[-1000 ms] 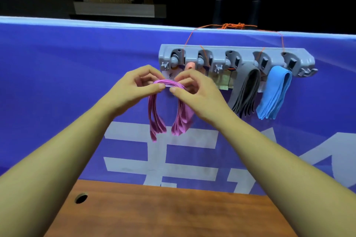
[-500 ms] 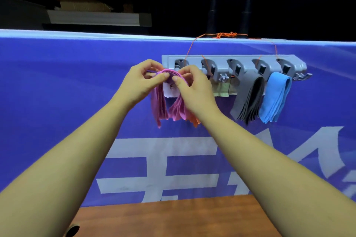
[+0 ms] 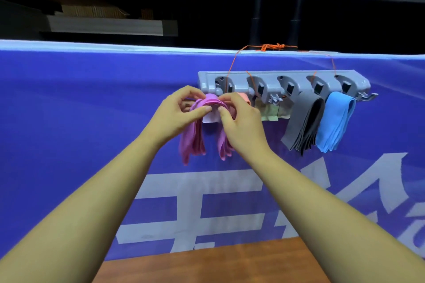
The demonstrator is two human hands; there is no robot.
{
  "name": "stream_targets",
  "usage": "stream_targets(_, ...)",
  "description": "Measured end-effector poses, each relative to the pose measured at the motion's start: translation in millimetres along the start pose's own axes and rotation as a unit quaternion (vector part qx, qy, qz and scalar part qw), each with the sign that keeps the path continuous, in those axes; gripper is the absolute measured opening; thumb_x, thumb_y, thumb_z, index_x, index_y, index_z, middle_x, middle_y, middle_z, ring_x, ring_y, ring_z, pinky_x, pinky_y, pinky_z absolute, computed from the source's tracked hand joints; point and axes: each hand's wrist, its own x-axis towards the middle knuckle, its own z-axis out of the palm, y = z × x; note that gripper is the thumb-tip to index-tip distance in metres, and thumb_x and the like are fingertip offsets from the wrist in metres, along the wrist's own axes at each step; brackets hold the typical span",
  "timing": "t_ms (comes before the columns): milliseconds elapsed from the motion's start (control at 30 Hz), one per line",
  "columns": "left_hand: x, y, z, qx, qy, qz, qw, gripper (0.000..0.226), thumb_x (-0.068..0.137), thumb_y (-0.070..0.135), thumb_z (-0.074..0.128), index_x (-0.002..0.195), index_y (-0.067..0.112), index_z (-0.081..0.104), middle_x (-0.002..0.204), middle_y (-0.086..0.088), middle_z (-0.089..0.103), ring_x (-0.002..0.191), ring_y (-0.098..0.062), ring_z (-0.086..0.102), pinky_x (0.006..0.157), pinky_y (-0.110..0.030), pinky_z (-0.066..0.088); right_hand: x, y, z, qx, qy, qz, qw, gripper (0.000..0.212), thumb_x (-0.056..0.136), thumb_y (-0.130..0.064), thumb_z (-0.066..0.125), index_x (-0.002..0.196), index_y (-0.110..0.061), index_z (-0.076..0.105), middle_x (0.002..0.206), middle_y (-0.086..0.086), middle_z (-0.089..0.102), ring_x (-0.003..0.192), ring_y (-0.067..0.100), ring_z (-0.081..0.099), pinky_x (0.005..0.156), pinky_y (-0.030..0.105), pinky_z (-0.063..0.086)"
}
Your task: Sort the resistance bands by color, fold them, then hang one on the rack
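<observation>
A grey plastic rack [image 3: 271,77] with several hooks hangs on a blue banner. A folded pink resistance band [image 3: 192,142] is draped at the rack's leftmost hook, its two bundles hanging down. My left hand [image 3: 181,114] pinches the band's top fold from the left, and my right hand [image 3: 241,122] pinches it from the right. Whether the fold sits on the hook is hidden by my fingers. An orange band [image 3: 244,97] peeks out behind my right hand. A grey band [image 3: 303,126] and a blue band [image 3: 335,122] hang further right.
Orange string [image 3: 273,46] ties the rack to black railing posts above the blue banner [image 3: 69,110]. Paper labels [image 3: 270,111] hang under the rack's middle. A wooden tabletop [image 3: 218,264] lies below, between my forearms.
Both hands have lifted the pink band up to the rack's left end. The view tilted upward, so less of the wooden table shows.
</observation>
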Motion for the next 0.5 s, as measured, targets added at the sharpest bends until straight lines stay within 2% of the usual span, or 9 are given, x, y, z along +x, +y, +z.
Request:
stream_targets(67,-1.1,1.0,1.9,-0.021,0.006,0.003,1.000,0.020,0.086,0.023,0.074,0.103,0.017,0.066,0.104,-0.003,0.071,0.098,-0.023,0.068,0.086,-0.030,0.055,-0.7,0.1,0.7,-0.003,-0.006,-0.009,1.000,0.018,0.095,-0.018,0.054,0.110,-0.020,0.064,0.099,-0.005,0.069,0.093,0.010,0.062,0.077,0.018,0.046)
stream_targets(167,2.8,6.6,4.0,-0.013,0.037,0.030,0.999,0.020,0.086,0.025,0.074,0.104,0.018,0.068,0.106,0.001,0.071,0.098,-0.016,0.068,0.088,-0.031,0.054,-1.3,-1.0,2.3,-0.015,0.017,-0.035,0.999,0.019,0.096,-0.014,0.051,0.110,-0.018,0.063,0.097,0.002,0.065,0.095,0.020,0.059,0.078,0.029,0.047)
stream_targets(267,6.3,8.6,7.1,0.038,0.043,0.058,0.997,0.019,0.085,0.033,0.075,0.103,0.029,0.068,0.107,0.008,0.066,0.102,-0.009,0.065,0.093,-0.033,0.052,-1.5,1.4,6.4,-0.006,0.039,-0.026,0.999,0.028,0.093,-0.005,0.048,0.112,-0.019,0.064,0.101,0.005,0.065,0.095,0.018,0.059,0.080,0.025,0.045)
stream_targets(367,2.5,2.7,8.6,0.088,0.039,0.073,0.993,0.023,0.086,0.036,0.073,0.108,0.030,0.070,0.108,0.010,0.060,0.107,-0.006,0.060,0.094,-0.029,0.051,-4.2,2.5,10.1,0.012,0.025,-0.001,1.000,0.031,0.091,-0.002,0.048,0.110,-0.020,0.065,0.100,0.003,0.067,0.094,0.018,0.061,0.076,0.022,0.045)
stream_targets(500,-2.9,-3.5,9.6,0.052,0.054,0.055,0.996,0.026,0.088,0.031,0.071,0.114,0.030,0.070,0.113,0.001,0.056,0.110,-0.007,0.059,0.096,-0.031,0.052,-7.4,1.2,9.8,0.043,0.019,0.007,0.999,0.028,0.093,-0.008,0.052,0.115,-0.021,0.065,0.103,-0.008,0.069,0.098,0.012,0.062,0.083,0.026,0.051)
